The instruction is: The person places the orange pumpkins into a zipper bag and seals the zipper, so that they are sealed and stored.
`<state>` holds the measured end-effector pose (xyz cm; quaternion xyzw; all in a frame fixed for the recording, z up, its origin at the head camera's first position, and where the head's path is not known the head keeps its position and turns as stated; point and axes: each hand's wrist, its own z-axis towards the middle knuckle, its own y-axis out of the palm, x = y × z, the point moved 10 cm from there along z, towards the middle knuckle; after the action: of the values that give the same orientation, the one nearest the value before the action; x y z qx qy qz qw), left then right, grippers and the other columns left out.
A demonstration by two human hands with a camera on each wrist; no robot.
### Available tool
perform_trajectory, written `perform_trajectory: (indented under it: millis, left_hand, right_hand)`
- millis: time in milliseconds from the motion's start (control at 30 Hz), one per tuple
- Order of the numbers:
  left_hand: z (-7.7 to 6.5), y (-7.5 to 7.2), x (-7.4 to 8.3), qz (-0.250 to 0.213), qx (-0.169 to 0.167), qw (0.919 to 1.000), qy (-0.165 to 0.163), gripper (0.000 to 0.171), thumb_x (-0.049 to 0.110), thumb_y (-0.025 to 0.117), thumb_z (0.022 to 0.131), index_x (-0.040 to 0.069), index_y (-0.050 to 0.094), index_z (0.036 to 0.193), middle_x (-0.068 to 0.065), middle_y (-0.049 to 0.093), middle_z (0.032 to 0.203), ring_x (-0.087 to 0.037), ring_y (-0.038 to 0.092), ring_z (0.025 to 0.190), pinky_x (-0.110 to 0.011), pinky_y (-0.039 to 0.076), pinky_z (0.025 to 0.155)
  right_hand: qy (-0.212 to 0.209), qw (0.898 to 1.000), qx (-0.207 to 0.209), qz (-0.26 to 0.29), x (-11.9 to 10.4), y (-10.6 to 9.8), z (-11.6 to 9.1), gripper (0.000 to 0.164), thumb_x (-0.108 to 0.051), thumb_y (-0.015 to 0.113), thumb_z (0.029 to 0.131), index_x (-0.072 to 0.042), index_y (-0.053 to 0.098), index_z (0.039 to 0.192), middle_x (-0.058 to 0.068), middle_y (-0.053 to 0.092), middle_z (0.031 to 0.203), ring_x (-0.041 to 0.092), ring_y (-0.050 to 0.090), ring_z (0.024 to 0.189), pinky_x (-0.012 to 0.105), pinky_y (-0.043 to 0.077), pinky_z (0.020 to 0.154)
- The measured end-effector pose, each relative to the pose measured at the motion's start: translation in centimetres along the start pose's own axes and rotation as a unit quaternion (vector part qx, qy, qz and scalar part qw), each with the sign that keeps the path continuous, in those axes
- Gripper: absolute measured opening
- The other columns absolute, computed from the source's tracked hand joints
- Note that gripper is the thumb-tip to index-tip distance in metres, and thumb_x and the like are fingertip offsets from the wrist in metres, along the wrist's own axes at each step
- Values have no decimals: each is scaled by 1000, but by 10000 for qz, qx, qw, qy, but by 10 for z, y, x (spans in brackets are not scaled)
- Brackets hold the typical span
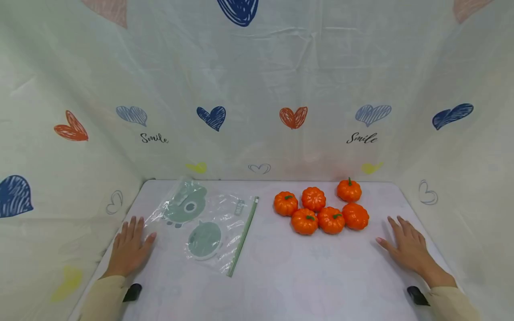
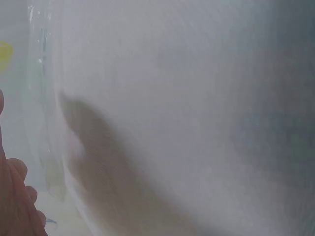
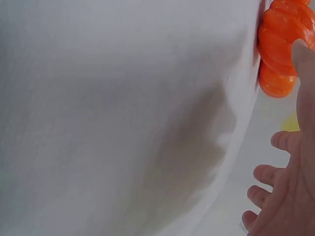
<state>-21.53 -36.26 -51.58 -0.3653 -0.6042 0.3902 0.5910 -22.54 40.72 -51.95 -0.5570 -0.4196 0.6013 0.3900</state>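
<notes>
We see the left hand [image 1: 128, 247] and right hand [image 1: 411, 249] spread, holding nothing; whether the left touches the clear bag [image 1: 205, 240], we can't quite tell. That bag, left on the counter [image 1: 281, 276], looks light, limp and slick, best pinched at the stiffer green strip [image 1: 243, 236] on its right edge. The pumpkins [image 1: 331, 220], right and far, seem light, firm and smooth; we'd cup their ribbed sides. Bare room lies near, in the middle.
</notes>
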Motion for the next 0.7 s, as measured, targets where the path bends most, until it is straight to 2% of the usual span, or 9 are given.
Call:
perform_trajectory:
  millis: [300,500,700]
  left_hand:
    - [3,3,26,287,24,9994,179,84,45,47,111,-12,14,163,-36,5,170,-58,0,156,-72,1,123]
    - [3,5,53,392,219,9976,531,83,40,56,107,-11,21,162,-35,10,170,-57,6,156,-73,7,123]
    - [0,13,80,444,229,9947,901,82,40,59,106,-10,25,162,-34,15,170,-57,10,156,-72,11,123]
  right_hand:
    - [-237,9997,59,35,-23,1,6,91,-46,69,100,8,27,159,45,22,157,66,21,140,84,15,109]
    - [-298,9994,171,27,-36,4,10,91,-41,74,96,8,29,158,44,25,155,65,25,138,84,18,108]
    - [-203,9997,93,46,-44,7,15,93,-41,75,96,10,29,158,44,27,155,65,26,137,83,19,109]
